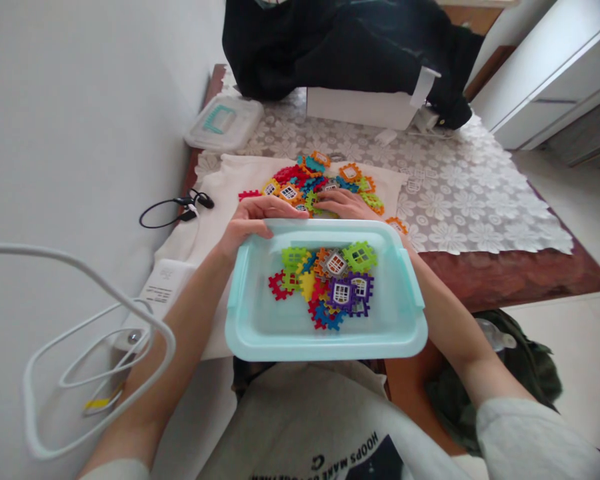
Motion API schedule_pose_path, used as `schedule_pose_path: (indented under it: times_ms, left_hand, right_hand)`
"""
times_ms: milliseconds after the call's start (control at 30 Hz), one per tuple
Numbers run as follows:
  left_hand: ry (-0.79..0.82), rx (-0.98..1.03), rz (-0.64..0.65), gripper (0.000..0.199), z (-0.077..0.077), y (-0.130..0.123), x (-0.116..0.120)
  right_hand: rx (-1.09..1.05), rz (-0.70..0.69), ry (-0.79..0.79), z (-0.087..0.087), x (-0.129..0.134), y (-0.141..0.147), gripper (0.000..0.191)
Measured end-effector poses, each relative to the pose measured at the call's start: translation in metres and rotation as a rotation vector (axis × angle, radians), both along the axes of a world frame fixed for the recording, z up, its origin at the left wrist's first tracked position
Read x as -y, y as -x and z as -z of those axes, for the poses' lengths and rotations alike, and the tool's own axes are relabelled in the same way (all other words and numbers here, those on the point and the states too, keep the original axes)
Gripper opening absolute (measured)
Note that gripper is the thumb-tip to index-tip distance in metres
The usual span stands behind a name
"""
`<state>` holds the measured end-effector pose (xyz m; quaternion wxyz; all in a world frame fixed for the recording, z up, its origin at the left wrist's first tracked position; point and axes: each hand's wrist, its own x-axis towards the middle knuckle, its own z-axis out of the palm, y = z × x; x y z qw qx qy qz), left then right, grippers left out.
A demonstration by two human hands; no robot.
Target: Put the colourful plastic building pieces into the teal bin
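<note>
A light teal plastic bin (pixel 395 337) stands in front of me, with several toothed building tiles inside, among them a purple tile (pixel 341 293) and a lime tile (pixel 360 256). My left hand (pixel 253 217) grips the bin at its far left corner, thumb over the rim. Beyond the far rim, my right hand (pixel 347 201) reaches into a heap of the same kind of tiles, fingers extended over them and touching some; part of the hand is hidden by the bin. In the heap are red tiles (pixel 287 175) and an orange tile (pixel 351 173).
The heap lies on a white cloth (pixel 230 175) over a lace tablecloth (pixel 460 200). A clear lid (pixel 225 122) is at the back left. Black earphones (pixel 185 203) and a white cable (pixel 167 333) are at left. Dark fabric covers a white box (pixel 357 107) behind.
</note>
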<state>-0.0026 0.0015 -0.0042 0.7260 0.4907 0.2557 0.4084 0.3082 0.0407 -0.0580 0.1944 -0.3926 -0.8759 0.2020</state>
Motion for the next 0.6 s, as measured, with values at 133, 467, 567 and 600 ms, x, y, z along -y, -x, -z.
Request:
schedule_pose_path:
  times_ms: [133, 467, 567, 600]
  left_hand:
    - [0.023, 0.011, -0.034, 0.033, 0.0014, -0.0004, 0.0003]
    - [-0.017, -0.001, -0.018, 0.04, -0.0001, -0.0019, 0.001]
    - [0.03, 0.018, -0.045, 0.035, -0.0013, -0.0029, 0.0016]
    - [0.038, 0.022, -0.046, 0.034, -0.0011, -0.003, 0.0016]
  right_hand:
    - [0.033, 0.001, -0.016, -0.0014, -0.0013, -0.0011, 0.036]
    - [0.031, 0.089, -0.07, 0.0028, 0.0, -0.0017, 0.053]
    - [0.06, 0.121, -0.084, 0.0055, -0.0017, -0.0011, 0.05]
    - [0.065, 0.131, -0.093, 0.006, -0.0018, -0.0007, 0.049]
